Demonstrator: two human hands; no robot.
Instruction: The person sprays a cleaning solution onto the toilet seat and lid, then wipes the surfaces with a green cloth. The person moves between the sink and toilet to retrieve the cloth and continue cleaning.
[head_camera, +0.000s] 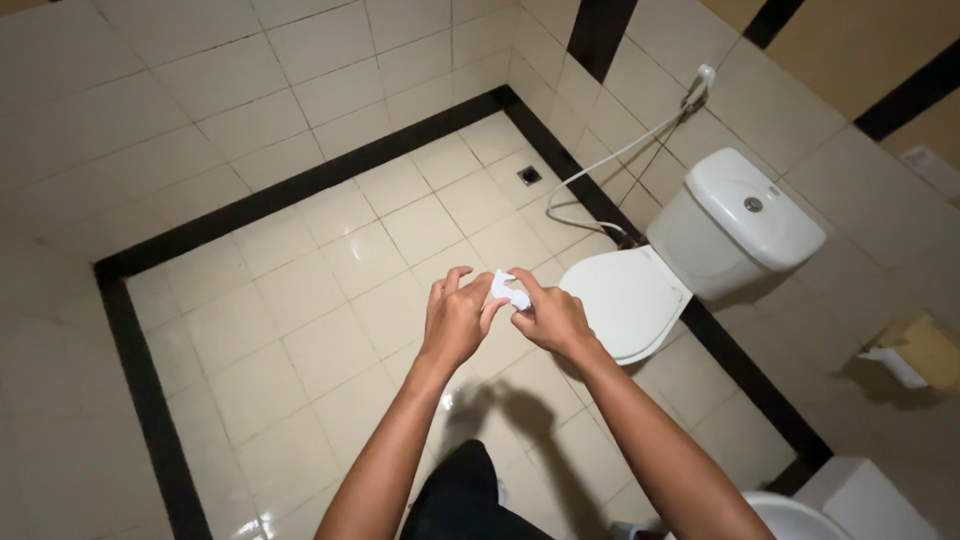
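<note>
2 bare hands meet above the floor, just beside the front edge of the toilet (700, 250). Left hand (455, 320): fingers partly curled, thumb and forefingers pinching the near edge of a small white scrap of paper (508, 291). Right hand (552, 318): fingers bent inward, pinching the same scrap from the side nearer the toilet. The paper is crumpled, held between both hands, clear of the floor and not touching the toilet.

Toilet: white, lid (630, 298) closed, tank (750, 215) behind it against the wall, with 1 round flush button on top. A white spray hose (610, 160) runs from a wall holder above the tank down to the floor beside the toilet base. 1 square floor drain (529, 175) sits well apart from the toilet, towards the far corner. The floor (300, 330) is glossy cream tile with a black border strip along the walls. A tissue holder (915, 355) with a white sheet hanging out is mounted on the wall beyond the tank. A white round rim (790, 515) shows at the bottom edge, near the toilet's front side; what it belongs to cannot be told.
</note>
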